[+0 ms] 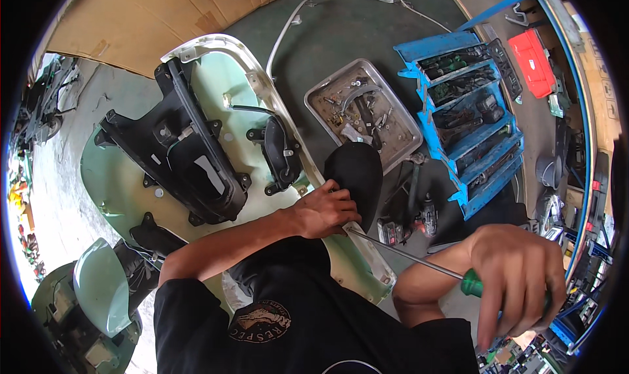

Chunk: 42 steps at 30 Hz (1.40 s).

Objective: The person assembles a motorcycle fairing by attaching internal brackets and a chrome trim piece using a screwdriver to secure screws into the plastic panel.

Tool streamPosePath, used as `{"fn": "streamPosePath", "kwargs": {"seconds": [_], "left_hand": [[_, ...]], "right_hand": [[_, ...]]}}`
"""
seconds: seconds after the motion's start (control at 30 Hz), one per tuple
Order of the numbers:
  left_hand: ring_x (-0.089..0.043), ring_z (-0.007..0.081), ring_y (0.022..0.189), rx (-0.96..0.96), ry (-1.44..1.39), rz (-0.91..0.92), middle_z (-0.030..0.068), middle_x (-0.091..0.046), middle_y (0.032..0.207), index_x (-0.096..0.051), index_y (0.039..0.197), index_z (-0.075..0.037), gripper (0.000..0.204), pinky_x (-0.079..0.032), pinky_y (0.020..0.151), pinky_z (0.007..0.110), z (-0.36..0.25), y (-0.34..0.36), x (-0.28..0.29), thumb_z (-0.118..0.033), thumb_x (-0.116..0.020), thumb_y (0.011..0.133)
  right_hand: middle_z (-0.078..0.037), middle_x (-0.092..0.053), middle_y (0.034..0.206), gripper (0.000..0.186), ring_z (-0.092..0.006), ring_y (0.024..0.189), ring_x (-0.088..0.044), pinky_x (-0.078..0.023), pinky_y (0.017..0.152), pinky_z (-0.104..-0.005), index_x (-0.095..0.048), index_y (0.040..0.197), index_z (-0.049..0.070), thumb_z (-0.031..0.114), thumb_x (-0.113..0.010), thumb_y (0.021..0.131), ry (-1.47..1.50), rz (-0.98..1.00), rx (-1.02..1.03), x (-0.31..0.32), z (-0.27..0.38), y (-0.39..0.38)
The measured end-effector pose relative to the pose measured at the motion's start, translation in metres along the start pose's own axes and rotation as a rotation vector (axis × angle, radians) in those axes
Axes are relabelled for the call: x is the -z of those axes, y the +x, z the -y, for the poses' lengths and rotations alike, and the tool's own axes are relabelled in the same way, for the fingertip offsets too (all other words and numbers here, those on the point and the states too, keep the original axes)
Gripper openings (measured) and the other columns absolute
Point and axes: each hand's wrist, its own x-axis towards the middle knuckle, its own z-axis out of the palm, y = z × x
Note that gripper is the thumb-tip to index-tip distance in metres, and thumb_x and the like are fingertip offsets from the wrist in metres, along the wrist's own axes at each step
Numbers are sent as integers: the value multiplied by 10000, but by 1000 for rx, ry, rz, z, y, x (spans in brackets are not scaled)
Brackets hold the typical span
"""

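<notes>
A large pale green body panel [113, 171] lies across in front of me, its hollow inner side facing up. My left hand [325, 210] is closed over the panel's right-hand rim, with the fingers curled. My right hand [521, 279] grips the green handle of a long screwdriver [413, 257]. Its steel shaft points left, and its tip meets the rim just below my left hand; what it touches there is too small to make out. Inside the panel sit a black plastic housing [190, 157] and a smaller black part [280, 152] with a cable.
Beyond the rim stands a metal tray [317, 115] of loose screws and small parts. Right of it is an opened blue toolbox [488, 197] full of tools. A cordless drill [428, 215] is near my knee. Cardboard [151, 20] stands behind, and a red case [531, 62] lies far right.
</notes>
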Motion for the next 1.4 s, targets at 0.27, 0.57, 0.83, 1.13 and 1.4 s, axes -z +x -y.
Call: {"fn": "streamPosePath", "kwargs": {"seconds": [0.27, 0.57, 0.83, 1.13, 1.4], "left_hand": [[-540, 168, 1059, 31, -15, 25, -39, -618, 1082, -657, 1193, -193, 482, -354, 960, 395, 4, -2, -2, -301, -806, 747], [-543, 171, 1065, -2, -36, 16, -38, -617, 1086, -660, 1196, -181, 500, -356, 974, 396, 1, 1, 0, -272, -814, 729], [-547, 173, 1068, 12, -59, 30, -30, -621, 1084, -661, 1192, -181, 487, -358, 970, 397, -3, -1, -1, -262, -807, 734], [-540, 164, 1058, 6, -22, 11, -35, -608, 1037, -671, 1171, -182, 435, -352, 950, 382, 1, 1, 1, -327, -780, 776], [-538, 169, 1052, -5, -29, -4, -37, -607, 1032, -671, 1178, -187, 443, -350, 944, 386, 1, 3, 2, -331, -783, 775]], "right_hand": [[-31, -480, 812, 322, -108, 513, -471, -361, 624, -285, -534, 1145, 169, 464, -487, 1025, -515, -311, 55, -9, -5, -15], [-244, -603, 773, 205, -164, 468, -481, -419, 459, -268, -625, 856, 47, 160, -521, 991, 659, 253, -168, -7, -10, 1], [-226, -635, 745, 57, -252, 524, -614, -482, 487, -344, -643, 906, 73, 102, -604, 937, 1135, 675, -332, 20, -15, 23], [-126, -673, 786, 108, -182, 596, -637, -438, 682, -324, -622, 859, 111, 178, -668, 930, 3, -95, -60, 4, -2, 7], [-124, -644, 694, 59, -179, 474, -571, -481, 664, -395, -630, 948, 125, 183, -626, 939, 533, 269, -213, -3, 8, -3]]}}
